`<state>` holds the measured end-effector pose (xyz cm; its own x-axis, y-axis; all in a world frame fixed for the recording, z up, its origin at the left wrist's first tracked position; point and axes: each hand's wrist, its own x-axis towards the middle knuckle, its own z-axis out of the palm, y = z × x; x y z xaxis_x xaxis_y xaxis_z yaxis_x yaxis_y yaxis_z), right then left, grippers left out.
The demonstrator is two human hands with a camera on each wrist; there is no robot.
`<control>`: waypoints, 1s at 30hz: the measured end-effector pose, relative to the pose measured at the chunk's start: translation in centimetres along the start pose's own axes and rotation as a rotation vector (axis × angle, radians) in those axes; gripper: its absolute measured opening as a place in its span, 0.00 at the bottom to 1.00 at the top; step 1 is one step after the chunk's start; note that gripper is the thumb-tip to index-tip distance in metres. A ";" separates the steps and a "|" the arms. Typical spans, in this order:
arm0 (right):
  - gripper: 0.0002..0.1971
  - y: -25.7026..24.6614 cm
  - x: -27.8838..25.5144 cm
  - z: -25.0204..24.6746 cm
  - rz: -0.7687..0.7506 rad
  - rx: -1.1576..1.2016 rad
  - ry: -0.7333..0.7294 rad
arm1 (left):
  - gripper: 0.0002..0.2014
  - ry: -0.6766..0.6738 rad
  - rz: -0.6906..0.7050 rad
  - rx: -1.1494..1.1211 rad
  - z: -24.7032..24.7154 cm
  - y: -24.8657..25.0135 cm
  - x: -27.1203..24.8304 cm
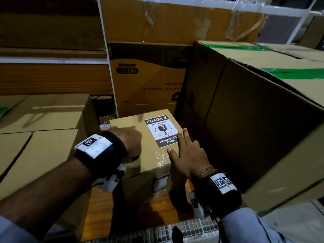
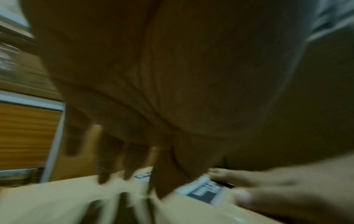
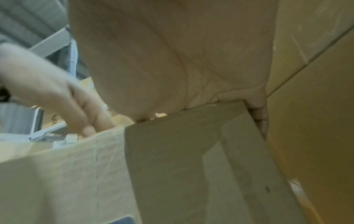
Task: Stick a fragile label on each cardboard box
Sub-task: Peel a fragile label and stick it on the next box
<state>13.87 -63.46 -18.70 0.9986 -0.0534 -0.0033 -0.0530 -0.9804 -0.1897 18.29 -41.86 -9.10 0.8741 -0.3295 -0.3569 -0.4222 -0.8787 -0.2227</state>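
From the head view, one small cardboard box [image 1: 150, 155] stands low among larger cartons, with one fragile label [image 1: 162, 131] flat on its top toward the right edge. The label is white with dark bands, reading FRAGILE, DO NOT DROP, HANDLE WITH CARE around a broken-glass symbol. The left hand [image 1: 130, 139] lies palm down on the box top, left of the label. The right hand [image 1: 188, 155] rests at the right edge, its fingers [image 1: 181, 137] straight, touching the label's lower right corner.

From the left wrist, heavily blurred, the left hand's fingers [image 2: 107, 160] hang straight down to the box top, holding nothing.

From the right wrist, the palm [image 3: 172, 60] presses the box's top corner, one finger down the side.
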 end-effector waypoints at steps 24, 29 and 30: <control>0.38 -1.9 -0.8 -1.1 0.352 0.479 0.223 | 0.78 0.219 -0.362 -0.783 5.1 -1.6 -4.3; 0.39 -1.8 -0.7 -0.8 0.335 0.720 0.419 | 0.82 0.411 -0.428 -0.724 5.1 -1.0 -5.1; 0.37 -1.6 -0.6 -0.7 0.327 0.732 0.441 | 0.82 0.438 -0.446 -0.719 5.3 -1.0 -5.1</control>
<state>13.32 -62.04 -17.67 0.8334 -0.5225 0.1802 -0.1650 -0.5464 -0.8211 12.98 -37.50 -11.83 0.9928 0.1154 0.0308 0.0930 -0.9087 0.4069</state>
